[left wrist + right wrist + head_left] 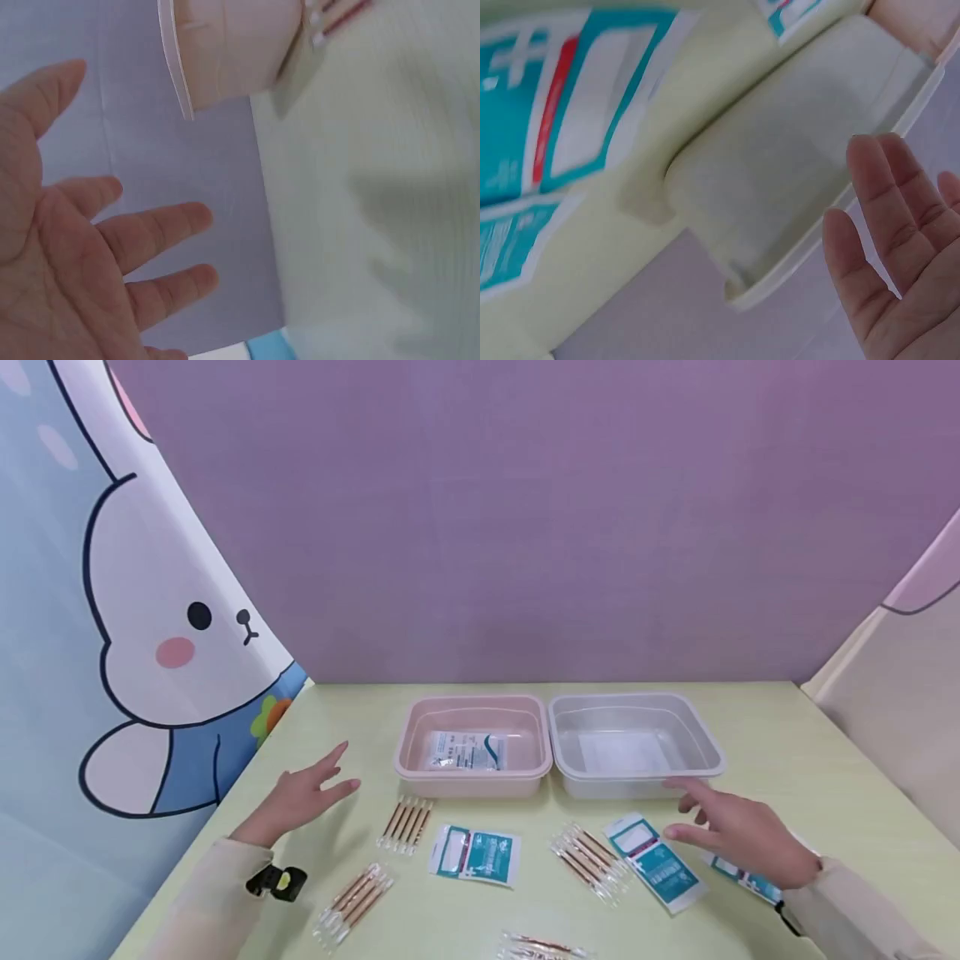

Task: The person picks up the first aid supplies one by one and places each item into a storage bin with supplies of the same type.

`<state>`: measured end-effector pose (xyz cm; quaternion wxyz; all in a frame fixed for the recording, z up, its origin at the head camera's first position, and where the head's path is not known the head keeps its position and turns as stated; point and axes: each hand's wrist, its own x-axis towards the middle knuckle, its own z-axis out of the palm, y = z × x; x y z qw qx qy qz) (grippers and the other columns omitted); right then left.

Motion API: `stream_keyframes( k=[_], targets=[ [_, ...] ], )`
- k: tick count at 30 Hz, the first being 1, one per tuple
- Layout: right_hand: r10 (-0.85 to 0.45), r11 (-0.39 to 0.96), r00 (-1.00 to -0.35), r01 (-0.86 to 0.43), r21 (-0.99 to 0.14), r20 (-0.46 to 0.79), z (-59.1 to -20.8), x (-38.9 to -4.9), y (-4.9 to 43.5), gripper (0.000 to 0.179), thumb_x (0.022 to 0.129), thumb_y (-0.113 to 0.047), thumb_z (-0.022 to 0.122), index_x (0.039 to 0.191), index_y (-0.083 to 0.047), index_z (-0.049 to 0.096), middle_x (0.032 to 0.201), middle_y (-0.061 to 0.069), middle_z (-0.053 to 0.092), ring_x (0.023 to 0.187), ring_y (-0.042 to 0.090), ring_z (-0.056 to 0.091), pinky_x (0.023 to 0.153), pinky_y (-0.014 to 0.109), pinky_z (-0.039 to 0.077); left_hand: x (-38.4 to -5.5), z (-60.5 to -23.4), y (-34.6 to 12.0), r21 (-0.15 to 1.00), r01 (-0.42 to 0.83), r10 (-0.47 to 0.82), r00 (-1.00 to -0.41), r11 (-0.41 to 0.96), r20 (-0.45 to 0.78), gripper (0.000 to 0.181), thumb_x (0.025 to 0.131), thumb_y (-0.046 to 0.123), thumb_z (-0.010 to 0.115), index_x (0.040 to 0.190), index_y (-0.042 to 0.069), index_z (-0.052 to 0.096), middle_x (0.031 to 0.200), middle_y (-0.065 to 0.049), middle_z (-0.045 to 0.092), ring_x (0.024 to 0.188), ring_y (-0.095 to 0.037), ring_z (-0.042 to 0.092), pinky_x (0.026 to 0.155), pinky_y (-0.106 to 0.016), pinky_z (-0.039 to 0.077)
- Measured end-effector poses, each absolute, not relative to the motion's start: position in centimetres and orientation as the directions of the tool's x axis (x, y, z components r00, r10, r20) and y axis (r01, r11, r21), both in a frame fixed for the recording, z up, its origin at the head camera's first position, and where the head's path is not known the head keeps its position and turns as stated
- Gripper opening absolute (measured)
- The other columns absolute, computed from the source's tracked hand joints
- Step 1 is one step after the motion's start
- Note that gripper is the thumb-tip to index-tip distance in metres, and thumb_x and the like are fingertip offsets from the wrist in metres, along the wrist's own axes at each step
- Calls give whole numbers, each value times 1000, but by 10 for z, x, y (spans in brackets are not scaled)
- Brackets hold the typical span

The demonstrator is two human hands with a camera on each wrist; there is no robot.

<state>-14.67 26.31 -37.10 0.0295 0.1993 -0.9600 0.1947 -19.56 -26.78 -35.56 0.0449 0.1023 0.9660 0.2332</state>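
My left hand (296, 797) hovers over the table at the left, fingers spread, holding nothing. It is nearest to a pack of cotton swabs (405, 825) and the pink basin (472, 787). In the left wrist view, the palm (52, 277) and loosely extended fingers show. My right hand (738, 827), also holding nothing, hovers in front of the white basin (622, 787) and above teal-and-white packets (663, 864). From the head, its forefinger overlaps the basin's front rim; whether it touches cannot be told. A white packet with blue print (467, 752) lies in the pink basin.
More swab packs (352, 906) lie on the table (352, 710), one (592, 860) beside the teal packets and one (543, 947) cut off at the bottom edge. Another teal packet (476, 856) lies mid-table. A pale sheet-like rectangle (622, 752) shows inside the white basin. A purple curtain (525, 527) hangs behind.
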Motion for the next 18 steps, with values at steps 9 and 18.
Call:
stream_keyframes(
  k=[9, 18],
  targets=[
    [-418, 742, -907, -369, -559, 44, -375, -146, 240, 41, 89, -34, 67, 113, -2, 56, 78, -6, 52, 59, 2, 43, 51, 24, 39, -202, -355, -257, 774, -31, 123, -982, 633, -140, 72, 99, 37, 51, 151, 0, 18, 136, -30, 47, 123, -47, 45, 98, -62, 34],
    [-514, 538, -857, -301, -787, -24, -382, -153, 227, 38, 87, -14, 70, 114, 8, 54, 79, 1, 52, 59, 5, 46, 55, 24, 42, -209, -365, -240, 927, -230, 39, -967, 297, -253, 60, 100, 19, 49, 150, 2, 20, 129, -33, 49, 89, -29, 67, 75, -37, 55]
  ],
)
